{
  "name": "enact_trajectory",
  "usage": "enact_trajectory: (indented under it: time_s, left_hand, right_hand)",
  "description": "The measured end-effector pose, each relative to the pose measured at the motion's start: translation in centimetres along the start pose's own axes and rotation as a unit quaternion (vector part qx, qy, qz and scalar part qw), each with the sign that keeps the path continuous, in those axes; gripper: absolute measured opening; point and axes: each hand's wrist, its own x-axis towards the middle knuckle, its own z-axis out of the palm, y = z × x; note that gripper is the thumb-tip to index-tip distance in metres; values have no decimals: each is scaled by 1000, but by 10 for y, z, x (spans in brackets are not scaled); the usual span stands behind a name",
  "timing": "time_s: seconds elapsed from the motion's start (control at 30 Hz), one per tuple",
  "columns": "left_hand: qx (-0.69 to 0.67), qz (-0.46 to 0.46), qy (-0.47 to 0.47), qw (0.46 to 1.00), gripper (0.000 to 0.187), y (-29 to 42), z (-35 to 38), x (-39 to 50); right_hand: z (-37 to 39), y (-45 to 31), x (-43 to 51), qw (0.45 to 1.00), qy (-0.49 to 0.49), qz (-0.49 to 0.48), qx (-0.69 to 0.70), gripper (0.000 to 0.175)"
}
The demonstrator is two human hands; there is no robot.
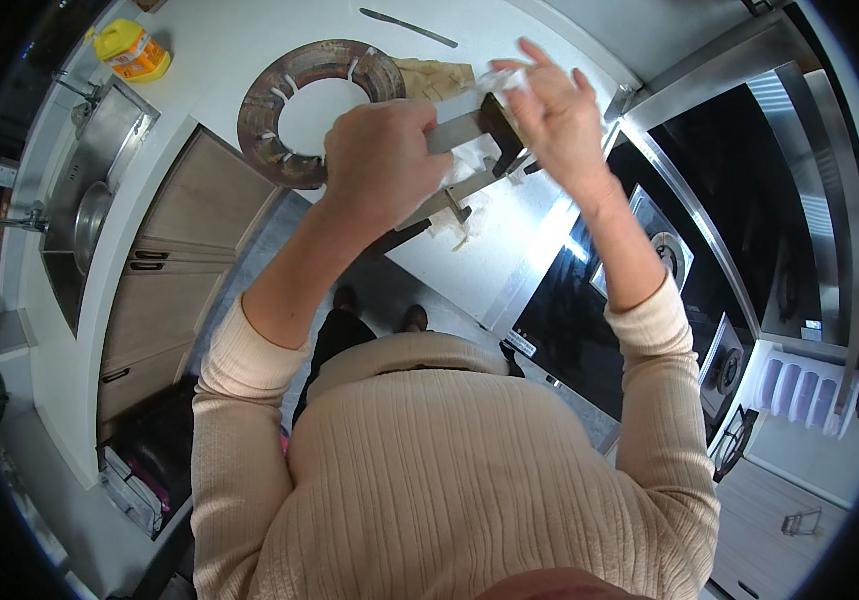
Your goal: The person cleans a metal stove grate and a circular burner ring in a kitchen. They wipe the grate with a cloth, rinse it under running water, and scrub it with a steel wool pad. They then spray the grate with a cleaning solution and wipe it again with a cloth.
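My left hand [384, 157] grips a grey metal frame [456, 133] with dark projecting feet, which looks like a gas-stove pan support. The frame is held above the white counter [437, 262]. White tissue [468, 160] shows beside my left fingertips. At the frame's dark end, my right hand [558, 124] pinches a crumpled white tissue [506, 79] with thumb and fingers, the outer fingers spread. Behind my left hand lies a stained brown metal ring [255, 101] with pale prongs pointing inward. A folded tan cloth [435, 78] lies next to the ring.
A table knife [408, 28] lies at the counter's back. Left stand a yellow jug [129, 51] and a steel sink [111, 124] holding a metal bowl [92, 217]. A black glass cooktop [568, 322] sits right, under a range hood [767, 165]. Brownish crumbs [463, 238] mark the counter.
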Motion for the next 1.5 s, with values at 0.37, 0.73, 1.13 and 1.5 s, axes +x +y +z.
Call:
enact_trajectory:
  time_s: [0.37, 0.73, 1.13, 1.5]
  left_hand:
    - [17, 9, -48, 999, 10, 17, 4, 9]
    - [-440, -130, -320, 829, 24, -4, -19, 17]
    - [-582, -167, -336, 721, 21, -15, -17, -5]
    - [-622, -188, -318, 690, 67, -25, -14, -16]
  right_hand:
    - [-19, 41, -6, 986, -71, 124, 87, 30]
    - [-30, 26, -15, 966, -42, 205, 151, 28]
    - [-45, -69, 4, 978, -130, 65, -147, 28]
    - [-16, -87, 17, 921, 64, 385, -7, 20]
